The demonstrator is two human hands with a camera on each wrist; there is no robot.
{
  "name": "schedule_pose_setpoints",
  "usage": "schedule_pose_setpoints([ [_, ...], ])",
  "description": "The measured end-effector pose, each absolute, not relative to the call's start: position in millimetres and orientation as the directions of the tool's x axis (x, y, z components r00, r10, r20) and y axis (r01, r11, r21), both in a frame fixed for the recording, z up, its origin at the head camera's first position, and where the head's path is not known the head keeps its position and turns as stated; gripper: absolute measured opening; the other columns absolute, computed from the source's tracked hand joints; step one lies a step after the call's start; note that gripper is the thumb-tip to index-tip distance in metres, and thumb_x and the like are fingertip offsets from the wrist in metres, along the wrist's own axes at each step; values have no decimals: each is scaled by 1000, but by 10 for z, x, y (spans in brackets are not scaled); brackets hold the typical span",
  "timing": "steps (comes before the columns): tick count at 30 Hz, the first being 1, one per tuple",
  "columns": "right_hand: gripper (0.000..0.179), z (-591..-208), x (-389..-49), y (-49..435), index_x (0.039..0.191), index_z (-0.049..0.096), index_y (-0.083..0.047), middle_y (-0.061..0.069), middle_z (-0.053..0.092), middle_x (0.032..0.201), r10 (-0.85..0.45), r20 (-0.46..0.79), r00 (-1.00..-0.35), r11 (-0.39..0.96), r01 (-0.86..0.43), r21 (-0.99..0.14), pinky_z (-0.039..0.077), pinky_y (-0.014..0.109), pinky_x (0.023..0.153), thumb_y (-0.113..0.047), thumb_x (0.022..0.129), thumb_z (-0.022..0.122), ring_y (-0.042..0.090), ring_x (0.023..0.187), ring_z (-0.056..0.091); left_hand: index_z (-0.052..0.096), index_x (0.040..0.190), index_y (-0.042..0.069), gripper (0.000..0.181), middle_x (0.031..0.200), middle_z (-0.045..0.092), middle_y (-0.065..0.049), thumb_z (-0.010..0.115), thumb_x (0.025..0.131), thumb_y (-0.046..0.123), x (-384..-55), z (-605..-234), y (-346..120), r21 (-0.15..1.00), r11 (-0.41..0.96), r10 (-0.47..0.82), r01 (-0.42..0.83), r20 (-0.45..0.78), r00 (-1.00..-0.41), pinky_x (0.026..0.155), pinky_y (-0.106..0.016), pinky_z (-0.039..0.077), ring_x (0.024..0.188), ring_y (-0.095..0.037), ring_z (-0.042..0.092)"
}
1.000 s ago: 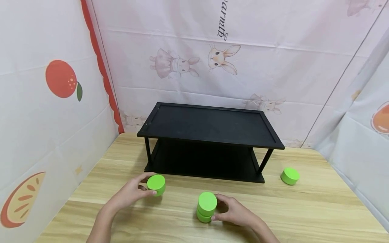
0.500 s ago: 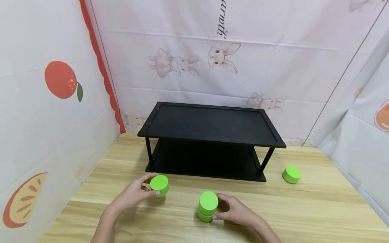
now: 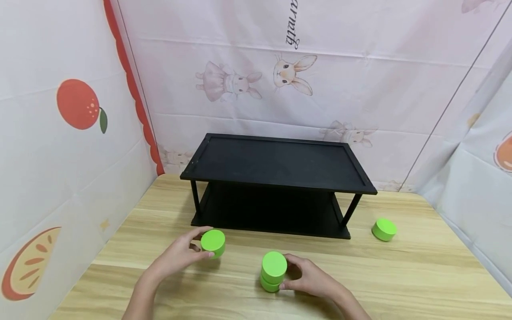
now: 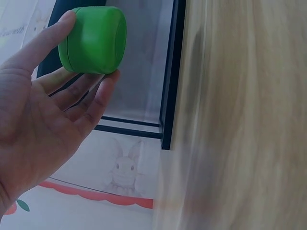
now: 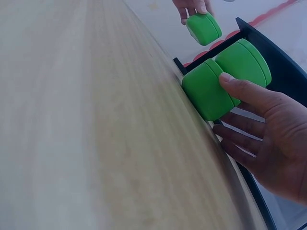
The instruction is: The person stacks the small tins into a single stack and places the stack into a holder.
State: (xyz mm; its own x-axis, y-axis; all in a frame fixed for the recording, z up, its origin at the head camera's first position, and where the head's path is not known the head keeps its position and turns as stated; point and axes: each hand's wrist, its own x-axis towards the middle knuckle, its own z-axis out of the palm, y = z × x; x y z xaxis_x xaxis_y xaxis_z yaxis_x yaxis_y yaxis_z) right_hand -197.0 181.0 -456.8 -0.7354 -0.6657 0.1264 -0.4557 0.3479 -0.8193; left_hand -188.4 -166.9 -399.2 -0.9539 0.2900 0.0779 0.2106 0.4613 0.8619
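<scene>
nearest, on the table, the right hand is curled at the side of two green tubs stacked upright, its thumb by the seam where the upper tub meets the lower tub; it holds the stack from the right, and the lower tub stands on the wood. a little farther off and to the left, the left hand pinches the left tub between thumb and fingertips, holding it above the table, just in front of the rack and well apart from the stack. beyond, on the right, the far tub sits alone on the wood, near the rack's right front corner and touched by neither hand. behind the hands is the rack, black, two-tiered, with posts between a rimmed top and a base on the table. farthest back hangs the pink sheet, printed with rabbits; to its left, the white sheet shows fruit and a red scalloped edge.
</scene>
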Motion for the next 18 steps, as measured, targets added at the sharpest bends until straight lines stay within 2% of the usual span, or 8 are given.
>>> schedule_pose_setpoints([
  [10, 52, -4542, -1963, 1801, 123, 53, -14, -7, 57, 114, -664, 109, -740, 347, -434, -832, 41, 35, 94, -35, 79, 71, 14, 107, 51, 50, 126, 7, 61, 114, 54, -8, 77, 75, 25, -1860, -3976, -1604, 850, 478, 303, 222, 78, -950, 76, -28, 49, 94, -23, 53],
  [18, 49, -4554, -1969, 1803, 123, 53, -15, -6, 57, 114, -668, 102, -738, 328, -414, -849, 42, 36, 93, -31, 80, 71, 15, 105, 52, 48, 128, 2, 62, 116, 53, -9, 76, 76, 22, -1842, -3950, -1575, 862, 447, 330, 238, 88, -940, 77, -32, 48, 93, -22, 52],
])
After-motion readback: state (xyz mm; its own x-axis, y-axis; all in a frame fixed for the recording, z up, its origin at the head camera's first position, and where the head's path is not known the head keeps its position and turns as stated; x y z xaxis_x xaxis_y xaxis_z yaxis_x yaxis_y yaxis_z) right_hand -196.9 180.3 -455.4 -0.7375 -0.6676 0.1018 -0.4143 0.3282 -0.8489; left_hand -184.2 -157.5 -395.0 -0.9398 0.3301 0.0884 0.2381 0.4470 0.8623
